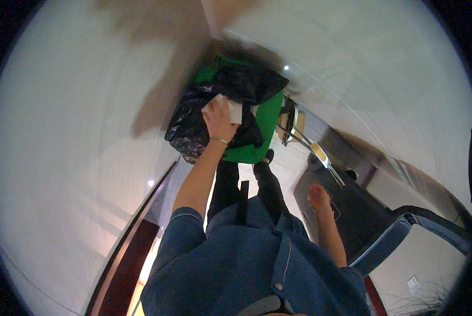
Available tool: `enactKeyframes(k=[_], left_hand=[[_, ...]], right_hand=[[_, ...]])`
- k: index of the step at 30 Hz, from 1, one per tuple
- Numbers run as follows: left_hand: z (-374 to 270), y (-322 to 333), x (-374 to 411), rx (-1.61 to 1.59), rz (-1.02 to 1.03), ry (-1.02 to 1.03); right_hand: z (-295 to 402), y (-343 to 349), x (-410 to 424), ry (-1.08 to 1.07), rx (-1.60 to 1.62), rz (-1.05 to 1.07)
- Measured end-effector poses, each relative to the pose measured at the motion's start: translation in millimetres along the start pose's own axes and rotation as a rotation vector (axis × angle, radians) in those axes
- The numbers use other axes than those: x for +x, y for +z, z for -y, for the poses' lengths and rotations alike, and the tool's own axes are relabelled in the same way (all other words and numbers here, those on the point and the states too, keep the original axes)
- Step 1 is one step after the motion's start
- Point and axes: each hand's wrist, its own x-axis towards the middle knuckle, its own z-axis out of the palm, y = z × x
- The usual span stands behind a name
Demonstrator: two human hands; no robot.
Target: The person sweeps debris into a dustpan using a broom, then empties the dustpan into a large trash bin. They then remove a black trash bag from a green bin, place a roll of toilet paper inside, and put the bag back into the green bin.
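Observation:
A green plastic bin [270,114] lined with a black plastic bag [190,118] stands in the corner before me. My left hand [221,120], with a thin bracelet at its wrist, is over the bag. Its fingers are closed on crumpled white paper [236,112], which may be tissue or a wipe. The bag bulges over the bin's left side and covers much of its rim. My right hand [319,197] hangs low at my right side, above a dark surface. Its fingers look curled, but blur hides whether it holds anything.
Pale walls meet behind the bin. Right of it, metal tubing with a yellow and white part [319,155] slants over the floor. A dark flat-topped item [354,209] lies at my right, near a blue-grey padded edge [382,241]. A dark red panel [135,260] runs along the left.

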Motion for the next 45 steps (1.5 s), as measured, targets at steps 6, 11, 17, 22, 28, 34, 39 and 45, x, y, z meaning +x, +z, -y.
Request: enactKeyframes(k=[6, 11, 17, 22, 28, 34, 39, 45], left_hand=[[18.0, 30.8, 4.2, 0.223, -0.140, 0.296], [47.0, 30.4, 14.4, -0.171, -0.053, 0.137], [40.0, 28.8, 6.8, -0.689, -0.218, -0.117], [33.9, 33.1, -11.5, -1.121, -0.116, -0.411], [28.4, 28.0, -25.7, -1.544, -0.141, -0.653], [1.5, -8.6, -46.2, -2.143, -0.110, -0.690], [-10.2, -30.3, -76.2, -2.527, -0.038, -0.428], [-21.7, -31.3, -97.7, -2.354, -0.071, -0.566]], right_hand=[[-38.1, 123.4, -36.0, 0.048, -0.531, 0.070], [-38.6, 250.7, 3.8, -0.393, -0.981, 0.244], [-52.6, 348.9, 92.9, -1.281, -1.380, 0.213], [-51.5, 360.5, 125.4, -0.901, -1.597, 0.243], [-24.0, 344.9, 100.3, -0.807, -1.256, 0.266], [-15.2, 370.7, 76.3, -1.067, -1.509, 0.397], [-21.1, 382.3, 90.6, -0.917, -1.691, 0.156], [-21.0, 384.2, 116.9, -0.842, -1.680, 0.238]])
